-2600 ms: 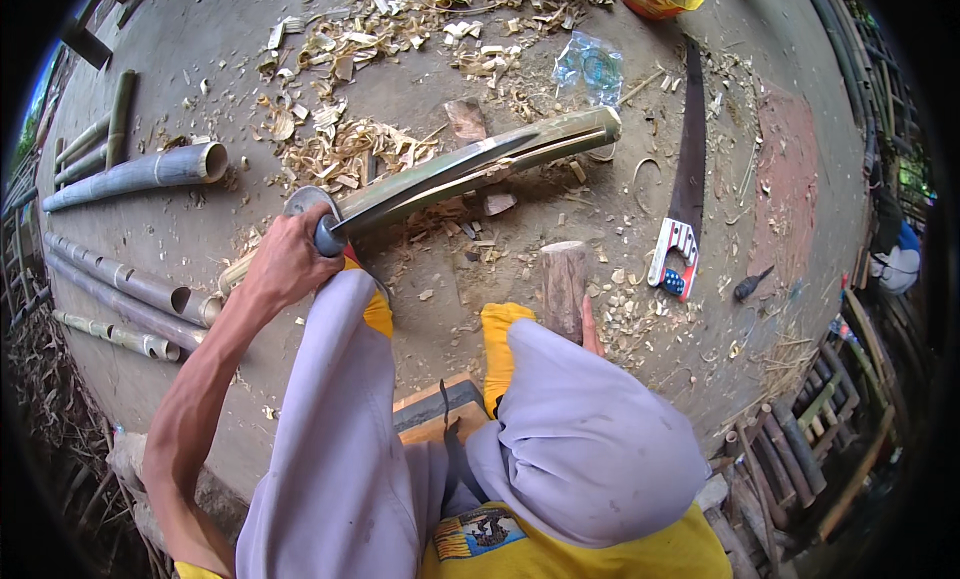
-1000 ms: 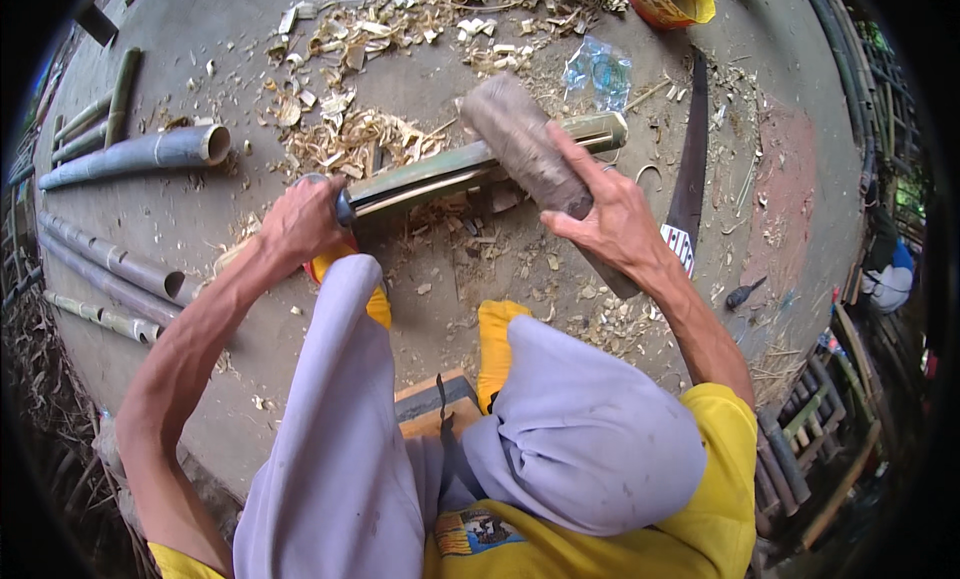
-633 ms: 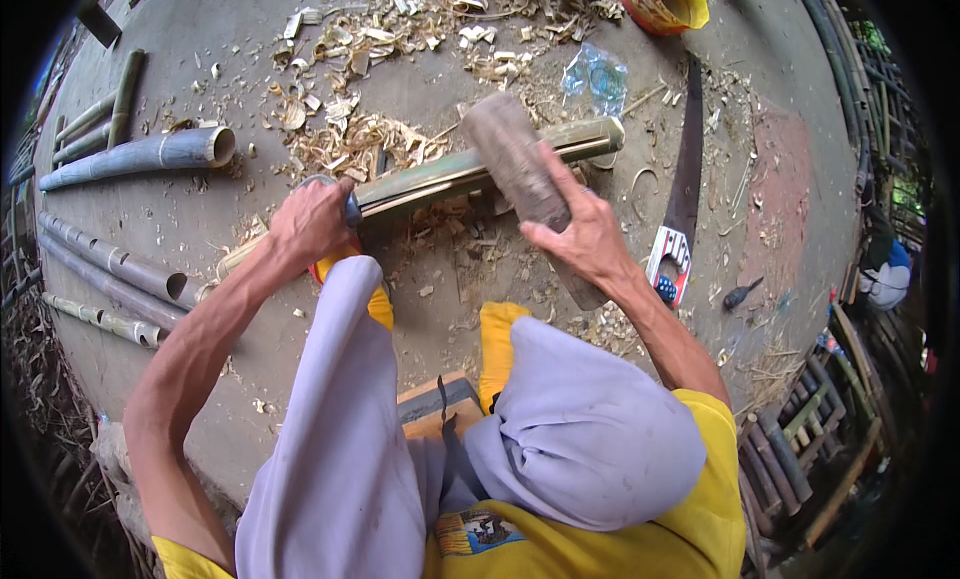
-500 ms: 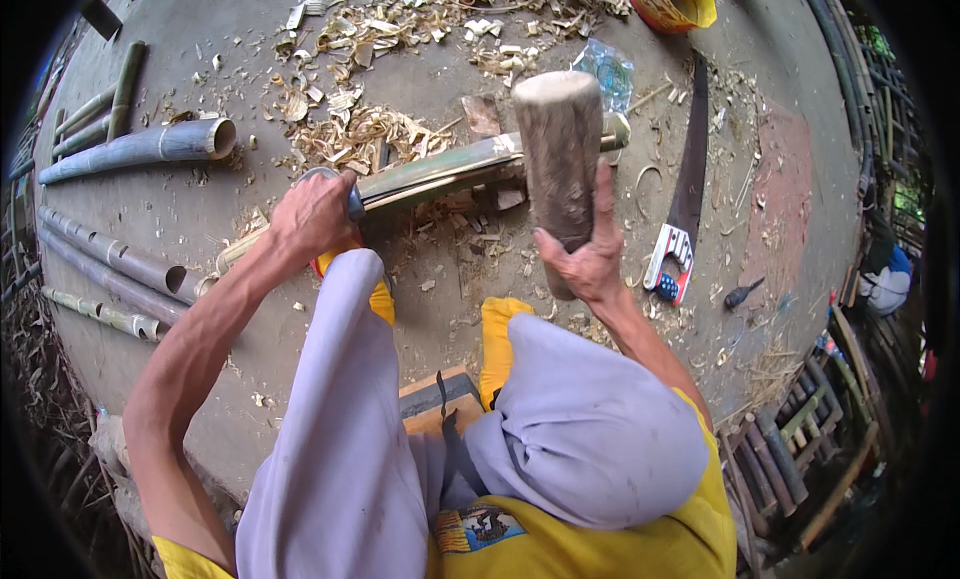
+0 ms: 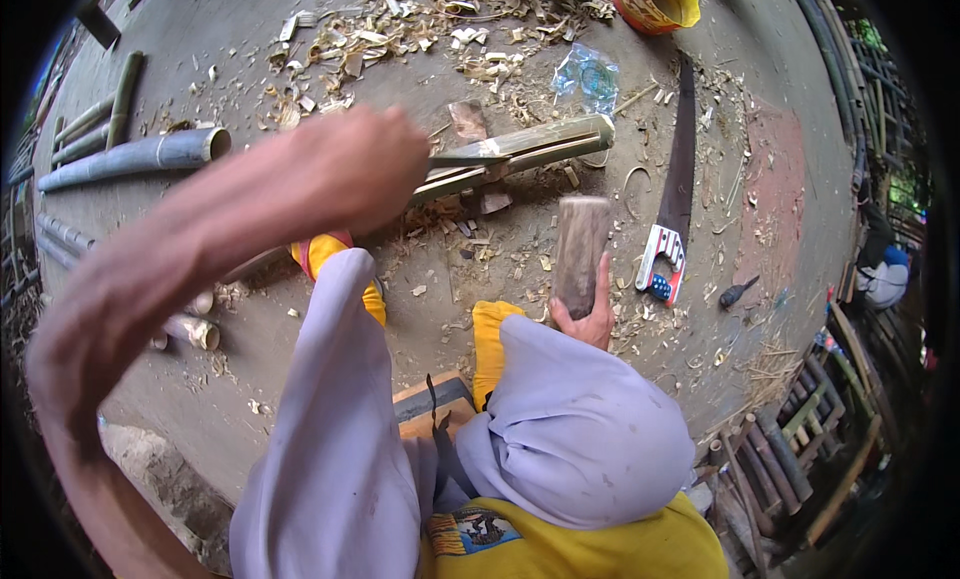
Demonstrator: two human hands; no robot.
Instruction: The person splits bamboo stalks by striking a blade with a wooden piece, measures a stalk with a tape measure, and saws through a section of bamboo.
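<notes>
My left hand (image 5: 365,169) is raised in front of the bamboo, blurred but closed in a fist. From it a thin dark blade (image 5: 468,161) sticks out to the right over the bamboo; its handle is hidden. The split bamboo length (image 5: 560,139) has long slits along its top and lies across a reddish-brown block (image 5: 467,121); my left arm and hand cover its near-left part. Lower right of it, my right hand (image 5: 590,325) grips a thick round wooden mallet (image 5: 582,249) by its lower end, held low beside my right knee, apart from the bamboo.
A handsaw (image 5: 680,169) lies on the ground at the right, with a small dark pointed tool (image 5: 738,294) beyond it. Shavings (image 5: 400,29) litter the far ground. Bamboo tubes (image 5: 140,159) lie at the left. A red-yellow bucket (image 5: 655,4) stands at the back.
My left hand has lifted off the bamboo's left part and swung right, the blade now showing. My right hand has lowered the mallet from in front of the bamboo toward my knee.
</notes>
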